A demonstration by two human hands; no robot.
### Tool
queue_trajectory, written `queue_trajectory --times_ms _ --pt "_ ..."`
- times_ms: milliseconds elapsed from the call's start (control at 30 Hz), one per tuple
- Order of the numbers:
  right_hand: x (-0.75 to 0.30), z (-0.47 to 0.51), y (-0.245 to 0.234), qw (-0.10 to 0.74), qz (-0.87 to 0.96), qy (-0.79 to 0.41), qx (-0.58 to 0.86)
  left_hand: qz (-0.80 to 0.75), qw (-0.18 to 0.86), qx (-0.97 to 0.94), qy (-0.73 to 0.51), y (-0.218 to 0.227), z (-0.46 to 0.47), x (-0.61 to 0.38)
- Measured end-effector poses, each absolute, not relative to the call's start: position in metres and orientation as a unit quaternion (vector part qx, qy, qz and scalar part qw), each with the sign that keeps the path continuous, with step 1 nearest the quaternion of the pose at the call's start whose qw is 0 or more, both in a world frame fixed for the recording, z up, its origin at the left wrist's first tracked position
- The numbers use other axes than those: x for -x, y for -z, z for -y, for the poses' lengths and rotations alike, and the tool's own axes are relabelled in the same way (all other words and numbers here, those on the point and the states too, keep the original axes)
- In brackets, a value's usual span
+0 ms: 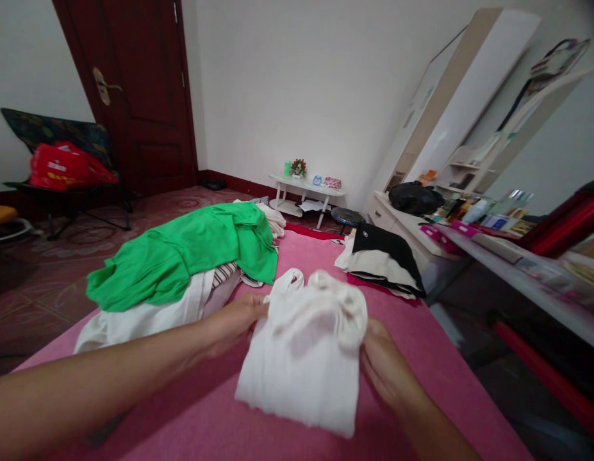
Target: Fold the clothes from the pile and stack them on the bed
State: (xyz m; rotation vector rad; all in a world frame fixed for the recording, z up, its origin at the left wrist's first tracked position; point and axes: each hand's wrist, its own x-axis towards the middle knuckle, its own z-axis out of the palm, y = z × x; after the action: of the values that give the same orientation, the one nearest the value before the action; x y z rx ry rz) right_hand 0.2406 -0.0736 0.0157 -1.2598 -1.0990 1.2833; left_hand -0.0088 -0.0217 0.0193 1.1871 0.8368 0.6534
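A white garment [301, 378], folded into a rough rectangle, is held by its two sides over the pink bed cover [181, 410]. Its upper end shows loops like straps or a neckline, somewhat blurred. My left hand [241, 317] grips the left edge, with the fingertips partly behind the cloth. On the opposite edge my right hand [377, 349] is closed, thumb in front and the other fingers mostly hidden. To the left lies a heap of clothes with a green garment [181, 253] on top. Folded clothes, including a black piece [387, 250], are stacked at the right.
A dresser [397, 221] and a glass-topped table [527, 288] crowded with bottles and boxes border the bed's right side. Beyond the far end stand a low white table [306, 186] and a round stool [347, 216]. A folding chair [61, 131] holds a red bag [68, 168].
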Motion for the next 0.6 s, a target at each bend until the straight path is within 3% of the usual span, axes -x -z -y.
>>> queue_trajectory --times_ms 133,367,600 --pt "-0.250 0.023 0.014 0.477 0.371 -0.546 0.581 -0.459 0.713 -0.445 -0.289 0.004 -0.020 0.000" --pt "-0.256 0.022 0.036 0.472 0.390 -0.523 0.592 -0.496 0.639 -0.513 -0.289 0.020 -0.022 0.004" --pt "-0.258 -0.030 0.041 0.533 0.420 -0.360 0.641 -0.515 0.477 -0.608 -0.372 0.037 -0.082 -0.022"
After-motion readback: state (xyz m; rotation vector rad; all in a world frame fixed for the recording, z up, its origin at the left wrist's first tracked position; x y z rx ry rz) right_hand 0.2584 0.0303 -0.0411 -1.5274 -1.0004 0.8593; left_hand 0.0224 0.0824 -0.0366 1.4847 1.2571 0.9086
